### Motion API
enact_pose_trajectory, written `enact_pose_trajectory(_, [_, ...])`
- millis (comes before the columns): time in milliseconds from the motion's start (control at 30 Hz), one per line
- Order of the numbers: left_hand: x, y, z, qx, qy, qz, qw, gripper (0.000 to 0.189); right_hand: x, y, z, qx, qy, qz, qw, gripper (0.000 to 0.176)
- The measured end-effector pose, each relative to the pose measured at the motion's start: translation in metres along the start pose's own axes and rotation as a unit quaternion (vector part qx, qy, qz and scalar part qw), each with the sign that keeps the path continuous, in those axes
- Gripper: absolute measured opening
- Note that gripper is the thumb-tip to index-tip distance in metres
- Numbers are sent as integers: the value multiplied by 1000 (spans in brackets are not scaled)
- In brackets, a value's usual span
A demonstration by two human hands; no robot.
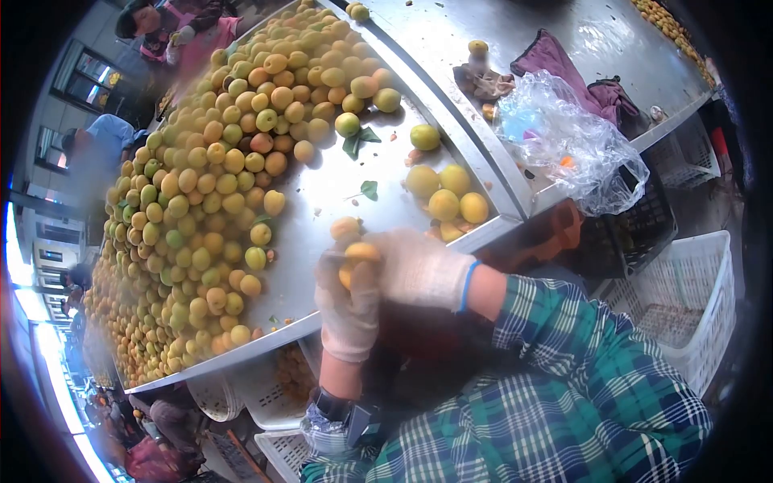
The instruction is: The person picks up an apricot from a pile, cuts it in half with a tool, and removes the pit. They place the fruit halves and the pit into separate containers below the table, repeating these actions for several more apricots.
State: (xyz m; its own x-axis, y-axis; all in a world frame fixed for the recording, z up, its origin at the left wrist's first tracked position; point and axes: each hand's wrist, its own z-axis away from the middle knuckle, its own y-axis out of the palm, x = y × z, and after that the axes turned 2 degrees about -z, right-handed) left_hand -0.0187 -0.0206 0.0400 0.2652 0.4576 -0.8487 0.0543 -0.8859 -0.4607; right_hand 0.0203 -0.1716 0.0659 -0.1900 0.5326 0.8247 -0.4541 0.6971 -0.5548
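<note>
Both my hands wear white gloves and meet over the front edge of a metal table (338, 181). My left hand (348, 310) and my right hand (419, 270) together hold one yellow-orange apricot (358, 256) between their fingers. The motion is blurred, and I cannot tell whether a tool is in either hand. A huge heap of yellow, orange and green apricots (217, 177) covers the table to the left. A small group of loose apricots (447, 197) lies just beyond my right hand.
A crumpled clear plastic bag (568, 137) and a maroon cloth (555, 60) lie on the second table at right. White plastic crates (684, 298) stand below right, more baskets (266, 402) under the table edge. Other people work along the far side (173, 28).
</note>
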Motion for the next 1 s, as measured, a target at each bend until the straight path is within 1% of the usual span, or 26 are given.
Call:
enact_pose_trajectory(33, [0,-2,0,-4,23,-42,999,31,0,-1,-1,0,1,-1,1000,29])
enact_pose_trajectory(67, [1,-3,-1,-3,23,-42,999,31,1,-1,-2,-10,0,-5,1000,29])
enact_pose_trajectory(100, [5,-5,-4,-4,143,-152,978,29,0,-3,-4,-19,-1,-9,1000,29])
enact_pose_trajectory(133, [9,-8,-6,-4,259,-258,931,26,0,-3,-6,-28,-2,-13,1000,30])
enact_pose_trajectory(167, [11,-10,-8,39,185,-134,973,35,0,-3,-10,-13,14,-12,1000,34])
enact_pose_trajectory(200, [8,-9,-8,41,185,-135,973,35,-3,-1,-10,-13,14,-14,1000,34])
enact_pose_trajectory(233, [0,-6,-11,29,43,137,989,34,-4,-1,-11,-12,36,-72,997,37])
enact_pose_trajectory(267, [-4,-5,-13,13,-103,397,912,34,-4,-2,-11,-11,56,-129,990,40])
enact_pose_trajectory(300, [-2,-7,-14,33,-70,262,962,40,-3,-5,-9,-11,56,-129,990,40])
enact_pose_trajectory(333, [-1,-7,-14,32,-70,262,962,40,9,-16,-4,25,130,-201,971,42])
enact_pose_trajectory(367, [0,-7,-14,21,-70,205,976,45,16,-22,-2,61,202,-270,939,44])
enact_pose_trajectory(400, [1,-7,-15,10,-70,146,987,51,15,-19,-3,63,201,-270,940,44])
enact_pose_trajectory(433, [-6,-3,-17,-48,-151,332,930,51,11,-14,-4,42,171,-226,958,43])
enact_pose_trajectory(467, [-7,-4,-17,-50,-151,330,930,51,8,-10,-5,21,139,-183,973,42])
enact_pose_trajectory(500, [-8,-4,-17,-59,-171,336,924,52,7,-7,-3,22,138,-183,973,42])
enact_pose_trajectory(533, [-8,-4,-18,-69,-190,342,918,53,7,-4,-1,-16,101,-108,989,39])
enact_pose_trajectory(567, [-10,-7,-20,-63,-235,445,862,56,6,-2,1,-53,64,-33,996,37])
enact_pose_trajectory(600, [-10,-7,-20,-63,-235,445,862,56,7,-2,4,-54,63,-34,996,37])
enact_pose_trajectory(667, [-9,-7,-20,-78,-228,436,867,58,9,-4,9,-53,58,9,997,30])
enact_pose_trajectory(700, [-10,-6,-21,-78,-228,436,867,58,8,-4,9,-53,58,9,997,30])
enact_pose_trajectory(767, [-14,-5,-25,-130,-248,377,883,65,6,-3,8,-51,48,27,997,28])
enact_pose_trajectory(900, [-2,-11,-23,-109,-229,374,892,63,0,-2,4,-60,47,32,997,26])
enact_pose_trajectory(967, [-1,-9,-21,-118,-213,338,909,61,-1,-4,0,-128,54,-71,988,27])
enact_pose_trajectory(1000, [-1,-8,-20,-117,-213,338,909,61,2,-9,0,-128,55,-71,988,27])
